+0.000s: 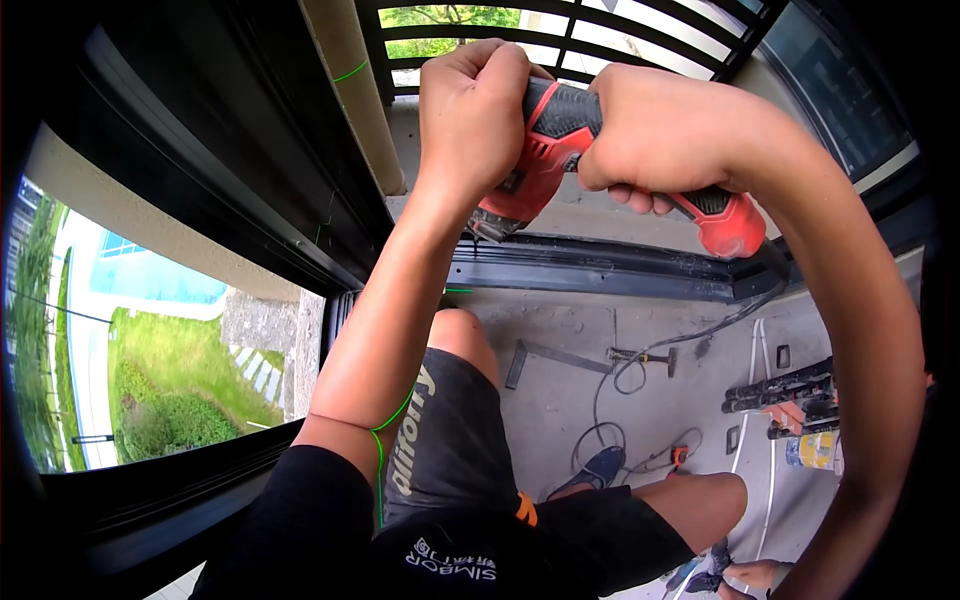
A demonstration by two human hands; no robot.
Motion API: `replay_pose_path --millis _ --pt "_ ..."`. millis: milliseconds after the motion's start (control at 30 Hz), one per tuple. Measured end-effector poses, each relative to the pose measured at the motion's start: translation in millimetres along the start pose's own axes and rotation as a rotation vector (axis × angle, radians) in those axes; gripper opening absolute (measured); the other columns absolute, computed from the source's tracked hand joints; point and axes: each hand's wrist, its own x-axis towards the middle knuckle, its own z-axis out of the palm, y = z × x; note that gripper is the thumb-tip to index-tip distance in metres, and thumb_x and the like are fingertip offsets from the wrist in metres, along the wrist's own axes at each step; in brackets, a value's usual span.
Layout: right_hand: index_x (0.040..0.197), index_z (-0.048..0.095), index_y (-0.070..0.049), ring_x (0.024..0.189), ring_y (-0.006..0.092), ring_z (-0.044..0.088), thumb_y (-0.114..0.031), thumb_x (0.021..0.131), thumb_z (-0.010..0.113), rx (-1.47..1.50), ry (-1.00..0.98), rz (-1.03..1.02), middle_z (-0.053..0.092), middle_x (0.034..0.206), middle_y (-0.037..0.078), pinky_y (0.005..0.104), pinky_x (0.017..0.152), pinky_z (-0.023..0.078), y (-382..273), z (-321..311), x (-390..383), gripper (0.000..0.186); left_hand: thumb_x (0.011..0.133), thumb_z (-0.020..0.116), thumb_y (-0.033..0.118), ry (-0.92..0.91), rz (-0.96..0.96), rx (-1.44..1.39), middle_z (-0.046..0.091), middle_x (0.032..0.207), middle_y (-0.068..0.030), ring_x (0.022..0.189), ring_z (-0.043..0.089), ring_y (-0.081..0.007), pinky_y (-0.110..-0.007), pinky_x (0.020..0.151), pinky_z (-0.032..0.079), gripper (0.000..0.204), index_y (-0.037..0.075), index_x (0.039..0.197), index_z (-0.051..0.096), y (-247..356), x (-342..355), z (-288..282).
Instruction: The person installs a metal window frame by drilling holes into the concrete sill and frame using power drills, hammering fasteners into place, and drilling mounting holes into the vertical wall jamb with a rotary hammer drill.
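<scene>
Both my hands grip a red and black power tool (545, 145) above the black metal track (600, 270) of the window frame. My left hand (475, 115) is closed over its upper body. My right hand (645, 135) wraps round its handle, whose red end points right. The tool's dark working head (495, 225) is angled down toward the track; whether it touches is unclear. A cord (720, 325) runs from the tool down to the floor.
A hammer (655, 357), metal square (515, 360), cable coils and extension socket (680, 456) lie on the floor (550, 400). Tools and a bucket (810, 450) stand right. A railing (570, 30) is ahead; an open window (80, 470) at left overlooks lawn and pool. Green laser lines show.
</scene>
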Motion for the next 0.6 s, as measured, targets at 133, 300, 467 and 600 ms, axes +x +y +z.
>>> replay_pose_path --millis 133,300,467,600 --pt "0.083 0.063 0.007 0.051 0.0154 0.062 -0.008 0.076 0.068 -0.057 -0.016 0.014 0.065 0.064 0.009 0.0318 0.048 0.053 -2.2 0.8 0.0 0.017 0.095 0.054 0.020 0.002 -0.003 0.025 0.069 0.070 -0.0076 0.064 0.060 -0.0110 -0.029 0.064 0.050 0.036 -0.006 0.081 0.074 2.0 -5.1 -1.7" --pt "0.082 0.064 0.006 0.052 0.0160 0.063 -0.008 0.076 0.067 -0.038 -0.017 0.025 0.065 0.064 0.009 0.0325 0.049 0.054 -0.8 7.6 2.0 0.016 0.099 0.053 0.023 -0.037 0.008 0.066 0.070 0.075 -0.0068 0.067 0.061 -0.0105 -0.028 0.068 0.052 0.038 -0.005 0.084 0.074 -1.6 -8.0 -5.4" --pt "0.085 0.064 0.006 0.051 0.0162 0.063 -0.009 0.077 0.067 -0.063 -0.017 0.033 0.065 0.064 0.009 0.0327 0.050 0.055 -0.7 11.8 2.7 0.018 0.097 0.056 0.022 -0.015 0.030 -0.046 0.068 0.067 -0.0070 0.064 0.059 -0.0106 -0.030 0.062 0.049 0.036 -0.006 0.078 0.071 -7.4 -10.7 -4.4" --pt "0.086 0.063 0.006 0.051 0.0162 0.063 -0.009 0.076 0.067 -0.075 -0.032 0.026 0.065 0.064 0.009 0.0328 0.050 0.054 -1.7 14.1 1.4 0.018 0.099 0.056 0.022 -0.012 0.032 -0.068 0.068 0.069 -0.0062 0.065 0.059 -0.0104 -0.030 0.063 0.049 0.036 -0.005 0.081 0.071 -9.9 -15.6 -5.2"
